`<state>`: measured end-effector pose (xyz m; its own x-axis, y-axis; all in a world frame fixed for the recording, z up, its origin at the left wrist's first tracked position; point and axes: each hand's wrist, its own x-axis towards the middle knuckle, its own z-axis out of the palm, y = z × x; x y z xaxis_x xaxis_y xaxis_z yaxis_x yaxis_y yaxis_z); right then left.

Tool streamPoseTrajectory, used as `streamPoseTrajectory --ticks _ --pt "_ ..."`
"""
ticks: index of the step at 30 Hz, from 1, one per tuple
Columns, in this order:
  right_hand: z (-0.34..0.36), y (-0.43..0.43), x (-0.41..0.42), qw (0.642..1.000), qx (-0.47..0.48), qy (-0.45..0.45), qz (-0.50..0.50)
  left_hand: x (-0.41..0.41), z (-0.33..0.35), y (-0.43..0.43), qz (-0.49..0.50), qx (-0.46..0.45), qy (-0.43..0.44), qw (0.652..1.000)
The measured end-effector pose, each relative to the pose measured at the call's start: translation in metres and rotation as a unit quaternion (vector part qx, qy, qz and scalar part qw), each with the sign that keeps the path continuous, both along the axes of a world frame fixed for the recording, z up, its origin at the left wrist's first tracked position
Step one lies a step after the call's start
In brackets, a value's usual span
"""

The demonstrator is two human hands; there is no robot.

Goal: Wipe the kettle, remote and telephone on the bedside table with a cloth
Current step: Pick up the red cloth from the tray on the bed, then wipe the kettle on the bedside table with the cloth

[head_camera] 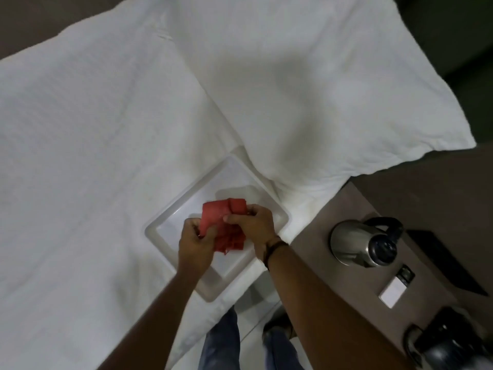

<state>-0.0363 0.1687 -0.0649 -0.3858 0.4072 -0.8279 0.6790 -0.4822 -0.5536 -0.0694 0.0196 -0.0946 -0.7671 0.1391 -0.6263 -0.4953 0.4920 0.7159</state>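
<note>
Both grips, left hand [196,240] and right hand [253,222], clench a crumpled red cloth [224,225] over a square white tray [160,231].

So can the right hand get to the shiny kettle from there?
Probably yes. The right hand grips the red cloth over the tray; the kettle stands nearby on its side, nothing between.
</note>
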Motion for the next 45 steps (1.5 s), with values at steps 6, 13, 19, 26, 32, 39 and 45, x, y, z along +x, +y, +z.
streamPoseTrajectory --ticks 6,13,19,26,32,39,45 --pt "0.06 0.034 0.11 0.955 -0.218 0.145 -0.141 0.028 0.058 0.018 -0.14 0.158 -0.108 0.972" --pt "0.079 0.074 0.286 0.905 -0.214 0.222 -0.291 0.145 0.068 0.128 -0.314 0.208 -0.204 0.904" --pt "0.035 0.135 0.379 0.924 -0.023 0.121 -0.362 0.234 0.008 0.225 -0.465 0.204 -0.135 0.851" --pt "-0.025 0.223 0.43 0.88 0.109 0.124 -0.445 0.281 -0.091 0.299 -0.381 0.097 0.251 0.885" --pt "-0.067 0.262 0.381 0.896 0.344 0.112 -0.258 0.291 -0.121 0.321 -0.348 0.086 0.274 0.893" --pt "-0.121 0.267 0.323 0.801 0.55 -0.088 0.217 0.289 -0.134 0.341 -0.358 0.076 0.324 0.872" --pt "-0.132 0.265 0.356 0.784 0.558 0.005 0.271 0.285 -0.132 0.342 -0.374 0.105 0.279 0.878"
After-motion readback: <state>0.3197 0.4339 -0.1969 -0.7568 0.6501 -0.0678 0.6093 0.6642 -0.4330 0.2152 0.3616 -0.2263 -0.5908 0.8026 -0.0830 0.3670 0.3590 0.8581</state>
